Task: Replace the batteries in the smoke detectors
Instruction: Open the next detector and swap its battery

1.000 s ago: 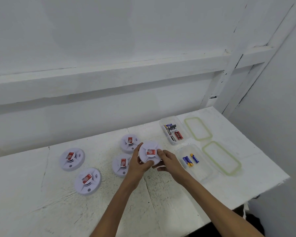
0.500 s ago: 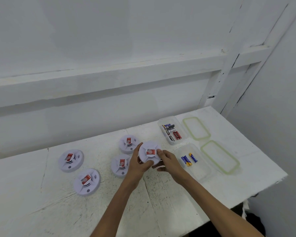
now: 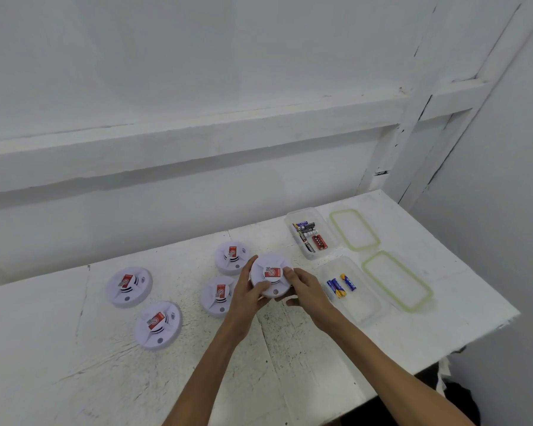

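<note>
Both my hands hold one round white smoke detector [image 3: 271, 269] with a red label, just above the white table [image 3: 74, 379]. My left hand [image 3: 246, 295] grips its left rim with the thumb over the front edge. My right hand [image 3: 305, 287] grips the right rim, thumb pressed near the label. Several more detectors lie face up on the table: one behind the held one [image 3: 232, 256], one beside my left hand [image 3: 217, 296], and two at the left [image 3: 129, 286] [image 3: 158, 325]. A clear tub [image 3: 359, 302] on the right holds three blue batteries [image 3: 340, 285].
A second clear tub [image 3: 293, 219] behind the first holds several dark and red batteries [image 3: 310, 236]. Two green-rimmed lids [image 3: 354, 230] [image 3: 397, 281] lie right of the tubs, near the table's right edge. A white wall with a ledge runs behind the table.
Both hands stay on the same detector in about the same place. My right thumb has shifted slightly on the face next to the red label.
</note>
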`<state>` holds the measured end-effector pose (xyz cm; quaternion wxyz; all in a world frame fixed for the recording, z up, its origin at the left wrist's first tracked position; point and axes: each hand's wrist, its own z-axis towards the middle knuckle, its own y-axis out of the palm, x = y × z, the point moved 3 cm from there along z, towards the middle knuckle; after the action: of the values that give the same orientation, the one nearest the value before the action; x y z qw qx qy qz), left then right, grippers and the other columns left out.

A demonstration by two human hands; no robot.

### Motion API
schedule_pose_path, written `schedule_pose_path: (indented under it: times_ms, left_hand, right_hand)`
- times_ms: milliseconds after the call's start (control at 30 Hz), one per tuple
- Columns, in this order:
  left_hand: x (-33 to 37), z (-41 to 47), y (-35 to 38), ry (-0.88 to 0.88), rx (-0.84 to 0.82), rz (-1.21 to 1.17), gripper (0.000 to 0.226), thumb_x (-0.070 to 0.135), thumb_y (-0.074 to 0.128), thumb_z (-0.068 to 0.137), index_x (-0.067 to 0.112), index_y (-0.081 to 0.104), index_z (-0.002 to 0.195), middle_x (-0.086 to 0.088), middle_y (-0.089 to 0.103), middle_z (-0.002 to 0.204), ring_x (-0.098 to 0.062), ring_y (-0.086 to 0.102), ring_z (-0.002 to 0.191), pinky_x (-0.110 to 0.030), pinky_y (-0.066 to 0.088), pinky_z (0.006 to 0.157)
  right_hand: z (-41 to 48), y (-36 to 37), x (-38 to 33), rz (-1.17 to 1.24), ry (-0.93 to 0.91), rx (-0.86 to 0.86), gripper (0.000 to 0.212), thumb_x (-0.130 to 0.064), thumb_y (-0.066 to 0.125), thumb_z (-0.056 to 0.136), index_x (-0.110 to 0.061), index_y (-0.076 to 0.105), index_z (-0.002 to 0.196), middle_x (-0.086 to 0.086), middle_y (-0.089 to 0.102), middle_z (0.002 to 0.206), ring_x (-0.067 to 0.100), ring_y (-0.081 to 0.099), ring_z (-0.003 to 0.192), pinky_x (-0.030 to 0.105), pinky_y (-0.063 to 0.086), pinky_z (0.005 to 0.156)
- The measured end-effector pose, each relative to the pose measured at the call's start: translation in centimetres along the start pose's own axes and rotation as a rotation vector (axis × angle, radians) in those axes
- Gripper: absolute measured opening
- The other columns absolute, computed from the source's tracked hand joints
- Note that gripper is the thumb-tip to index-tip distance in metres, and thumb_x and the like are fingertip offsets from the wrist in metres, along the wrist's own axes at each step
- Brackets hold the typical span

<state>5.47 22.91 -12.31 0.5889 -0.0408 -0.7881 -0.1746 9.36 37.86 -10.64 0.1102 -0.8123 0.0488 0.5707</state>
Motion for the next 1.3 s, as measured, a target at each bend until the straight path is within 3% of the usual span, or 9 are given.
schedule_pose_path:
  times_ms: [100,167,367,633,767,1000,1300]
  left_hand:
    - [0.01,0.06,-0.15,-0.054,0.023,-0.123,0.047,0.014,0.044,0.106,0.032,0.046,0.150,0.002,0.063,0.140,-0.025,0.066,0.121,-0.045,0.059,0.093]
    - [0.18,-0.01,-0.20,-0.058,0.038,-0.127,0.044,0.015,0.041,0.107,0.033,0.048,0.147,0.001,0.063,0.139,-0.025,0.066,0.121,-0.045,0.059,0.091]
    - [0.60,-0.11,-0.13,-0.048,0.053,-0.081,0.041,0.016,0.042,0.108,0.035,0.049,0.143,0.003,0.064,0.136,-0.018,0.069,0.115,-0.037,0.061,0.083]
    - [0.55,-0.03,-0.06,-0.025,0.040,-0.065,0.040,0.018,0.044,0.108,0.033,0.050,0.144,0.002,0.064,0.138,-0.021,0.066,0.120,-0.040,0.061,0.088]
    - [0.58,0.08,-0.03,-0.018,0.058,-0.064,0.036,0.019,0.045,0.108,0.038,0.050,0.138,0.002,0.061,0.139,-0.022,0.064,0.121,-0.037,0.061,0.085]
    - [0.20,0.41,-0.24,-0.020,0.062,-0.072,0.043,0.017,0.045,0.107,0.030,0.046,0.148,-0.002,0.060,0.142,-0.023,0.065,0.120,-0.038,0.061,0.085]
    - [0.13,0.37,-0.36,-0.013,0.069,-0.072,0.040,0.018,0.046,0.107,0.035,0.048,0.143,-0.004,0.060,0.142,-0.024,0.065,0.120,-0.036,0.061,0.081]
  right_hand:
    - [0.15,0.00,-0.05,0.004,-0.010,0.004,0.037,-0.047,0.047,0.102,-0.016,0.064,0.112,0.007,0.074,0.104,0.026,0.073,0.090,0.031,0.059,0.073]
    - [0.25,0.12,-0.06,-0.007,-0.008,0.007,0.037,-0.049,0.047,0.101,-0.018,0.064,0.113,0.006,0.074,0.105,0.025,0.073,0.091,0.032,0.060,0.074]
    - [0.23,0.30,-0.14,-0.005,0.007,0.000,0.034,-0.049,0.048,0.101,-0.021,0.065,0.109,0.004,0.074,0.102,0.023,0.074,0.087,0.033,0.059,0.076]
    - [0.22,0.23,-0.14,0.014,0.014,-0.006,0.038,-0.049,0.047,0.101,-0.017,0.064,0.114,0.007,0.074,0.105,0.024,0.074,0.089,0.029,0.058,0.073]
    - [0.31,0.21,-0.10,0.024,0.017,-0.007,0.038,-0.049,0.048,0.101,-0.017,0.064,0.113,0.007,0.074,0.105,0.023,0.074,0.087,0.030,0.059,0.074]
    - [0.52,0.35,0.03,0.011,0.018,0.000,0.035,-0.050,0.047,0.101,-0.020,0.065,0.109,0.004,0.074,0.102,0.023,0.074,0.088,0.033,0.059,0.076]
    - [0.53,0.48,0.11,0.007,0.029,-0.003,0.038,-0.050,0.047,0.101,-0.018,0.065,0.111,0.006,0.075,0.102,0.024,0.074,0.089,0.032,0.059,0.076]
